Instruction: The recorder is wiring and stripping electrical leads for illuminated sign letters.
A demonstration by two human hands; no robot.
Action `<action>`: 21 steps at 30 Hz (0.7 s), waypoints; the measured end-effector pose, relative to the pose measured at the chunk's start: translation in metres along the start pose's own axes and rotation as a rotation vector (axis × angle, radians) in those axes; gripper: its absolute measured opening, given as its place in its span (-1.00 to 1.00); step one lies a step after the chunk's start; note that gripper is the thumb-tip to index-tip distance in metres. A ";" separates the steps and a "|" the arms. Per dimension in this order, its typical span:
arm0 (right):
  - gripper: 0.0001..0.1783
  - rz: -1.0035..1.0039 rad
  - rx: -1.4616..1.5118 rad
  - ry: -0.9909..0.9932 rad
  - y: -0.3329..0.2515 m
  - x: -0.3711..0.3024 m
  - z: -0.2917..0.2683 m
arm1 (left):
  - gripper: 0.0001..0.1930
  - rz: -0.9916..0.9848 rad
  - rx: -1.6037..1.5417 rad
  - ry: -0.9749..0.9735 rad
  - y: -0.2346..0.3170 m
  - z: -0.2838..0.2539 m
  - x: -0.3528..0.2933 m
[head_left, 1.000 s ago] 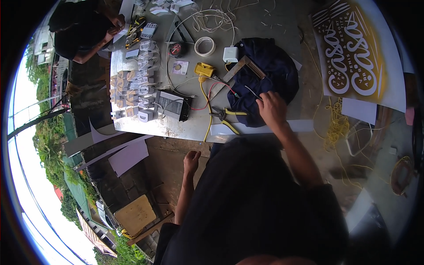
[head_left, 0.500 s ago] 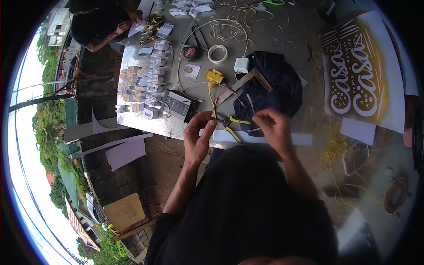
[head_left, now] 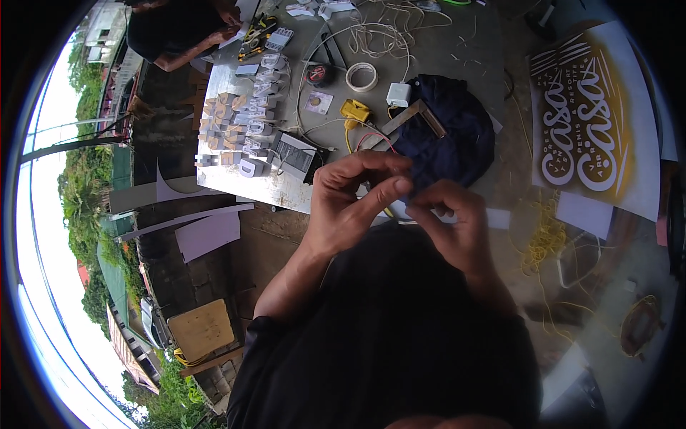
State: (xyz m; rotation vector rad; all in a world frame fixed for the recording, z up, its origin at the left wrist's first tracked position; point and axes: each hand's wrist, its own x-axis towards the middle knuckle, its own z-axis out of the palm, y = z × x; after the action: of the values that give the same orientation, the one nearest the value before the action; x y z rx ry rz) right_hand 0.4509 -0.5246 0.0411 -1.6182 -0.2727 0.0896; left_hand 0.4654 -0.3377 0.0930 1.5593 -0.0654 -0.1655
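My left hand point(head_left: 355, 196) is raised above the table's near edge, its thumb and fingers pinched together. Close beside its fingertips my right hand point(head_left: 457, 223) is also closed in a pinch. Whatever the fingertips hold is too small or hidden to make out. Just past the left fingers a red wire point(head_left: 372, 135) curves near a yellow plug-like block point(head_left: 355, 110). Pliers with yellow handles point(head_left: 388, 212) lie mostly hidden under the hands. Dark blue cloth point(head_left: 461, 139) sits beyond the right hand, with a metal square point(head_left: 429, 118) on it.
Several small block letters point(head_left: 251, 125) stand on the metal table point(head_left: 286, 196) at left, by a power supply point(head_left: 294, 155). Tape point(head_left: 361, 77), a white adapter point(head_left: 399, 94) and tangled cable point(head_left: 371, 32) lie farther back. A co-worker point(head_left: 175, 36) works at far left. Yellow cord point(head_left: 541, 239) hangs right.
Both hands have come together: the left moved right and up closer to view, the right shifted slightly lower. The pale strip near the right fingers no longer shows, and the pliers are now mostly covered.
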 end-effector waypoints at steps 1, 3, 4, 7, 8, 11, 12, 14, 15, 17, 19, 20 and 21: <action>-0.91 -0.005 0.003 -0.012 0.000 0.000 0.001 | -0.79 -0.024 -0.003 0.023 0.001 0.001 0.000; -0.90 -0.012 0.010 -0.030 -0.001 0.001 0.002 | -0.80 -0.007 -0.002 0.041 -0.001 0.000 -0.002; -0.88 -0.035 0.011 -0.022 -0.002 0.001 0.002 | -0.81 0.009 -0.007 0.052 -0.002 0.000 -0.003; -0.85 -0.110 0.040 0.032 -0.009 0.008 0.006 | -0.82 0.007 0.025 0.019 0.002 -0.004 -0.003; -0.84 -0.165 0.069 0.083 -0.011 0.008 0.007 | -0.82 0.003 0.025 0.023 0.001 -0.003 -0.005; -0.88 -0.126 0.068 0.057 -0.012 0.008 0.006 | -0.82 0.095 0.003 -0.031 -0.002 0.000 -0.005; -0.88 -0.127 0.067 0.052 -0.014 0.009 0.007 | -0.82 0.158 -0.022 0.012 -0.002 0.004 -0.006; -0.92 -0.102 0.180 0.042 -0.017 0.008 0.007 | -0.82 0.226 -0.049 0.051 0.002 0.006 -0.008; -0.92 -0.105 0.179 0.042 -0.019 0.008 0.007 | -0.83 0.145 -0.112 0.015 0.006 0.003 -0.011; -0.92 -0.053 0.341 0.020 -0.022 0.007 0.009 | -0.84 0.067 -0.176 -0.020 0.009 -0.002 -0.012; -0.92 -0.037 0.341 -0.024 -0.024 0.005 0.007 | -0.86 0.181 -0.122 -0.088 0.006 -0.006 -0.013; -0.91 -0.018 0.342 -0.067 -0.024 0.004 0.005 | -0.88 0.148 -0.091 -0.058 0.013 -0.004 -0.015; -0.91 -0.018 0.342 -0.071 -0.024 0.004 0.005 | -0.88 0.149 -0.092 -0.053 0.015 -0.005 -0.016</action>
State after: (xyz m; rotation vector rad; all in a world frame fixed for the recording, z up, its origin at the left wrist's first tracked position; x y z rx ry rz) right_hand 0.4509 -0.5177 0.0647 -1.2743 -0.3091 0.1712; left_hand 0.4517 -0.3307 0.1088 1.4526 -0.2125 -0.0911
